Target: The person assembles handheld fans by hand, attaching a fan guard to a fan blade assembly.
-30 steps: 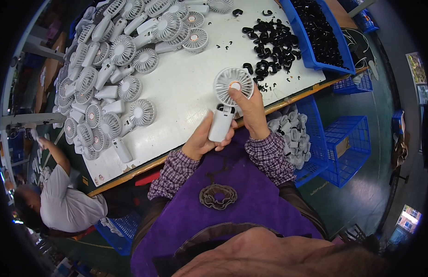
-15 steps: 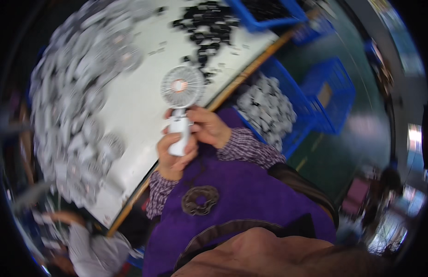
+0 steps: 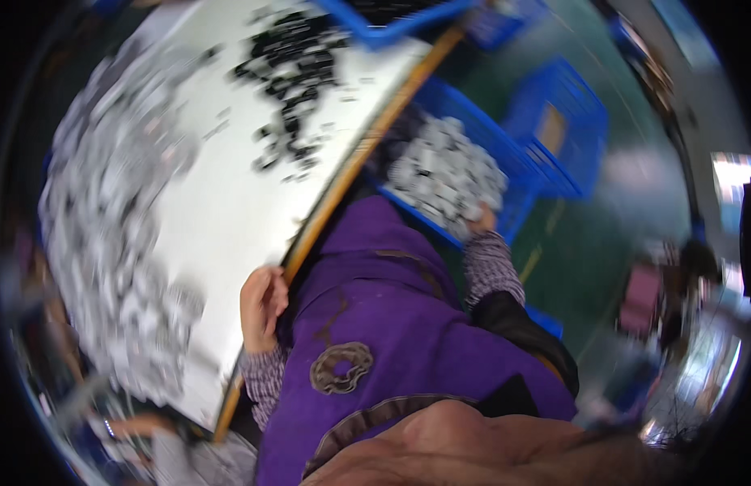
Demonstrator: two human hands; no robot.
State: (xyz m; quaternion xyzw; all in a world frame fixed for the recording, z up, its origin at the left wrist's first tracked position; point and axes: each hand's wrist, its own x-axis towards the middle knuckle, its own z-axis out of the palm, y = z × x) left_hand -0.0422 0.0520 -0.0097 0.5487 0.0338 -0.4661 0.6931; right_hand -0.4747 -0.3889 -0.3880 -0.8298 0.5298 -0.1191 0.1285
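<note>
My left hand point(image 3: 264, 306) rests at the wooden-edged rim of the white table point(image 3: 221, 202), its fingers curled in and no object showing in them. My right hand point(image 3: 482, 220) reaches into the near side of a blue crate and touches the small white plastic parts point(image 3: 448, 174) heaped there. Its fingertips are hidden, so I cannot tell whether it grips one. Across the left of the table lies a big blurred pile of white handheld fans point(image 3: 116, 202).
Small black parts point(image 3: 290, 73) lie scattered on the far table, beside a blue tray point(image 3: 384, 28). The parts crate point(image 3: 521, 186) stands right of the table, with another blue crate point(image 3: 566, 121) against it. A person's sleeve point(image 3: 177, 454) shows at lower left.
The white handheld fan that both hands held is out of them. My right hand has moved right into the crate; my left has drawn back to the table edge. The view has shifted.
</note>
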